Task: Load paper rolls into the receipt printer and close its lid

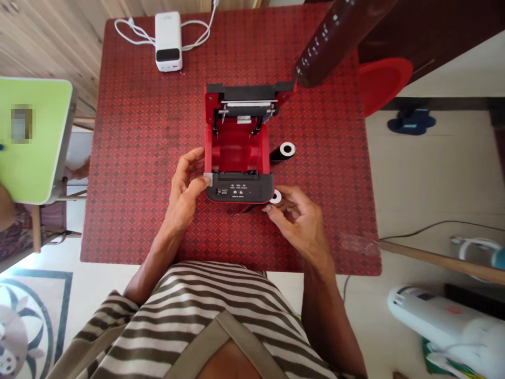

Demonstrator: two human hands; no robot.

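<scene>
A red label printer (239,152) stands open on the table, its black-edged lid raised at the far side and its red paper bay showing. My left hand (184,189) grips the printer's near left corner, with the thumb and fingers by a small grey tab (208,179). My right hand (294,218) pinches a small roll with a white core (275,197) just off the printer's near right corner. Its fingers hide part of that roll. A black roll with a white core (283,151) lies beside the printer's right wall.
The red patterned table cover (138,158) has edges on all sides. A white power bank (168,41) with a cable lies at the far end. A dark bottle (335,42) leans in at top right. A green board (35,139) stands at left.
</scene>
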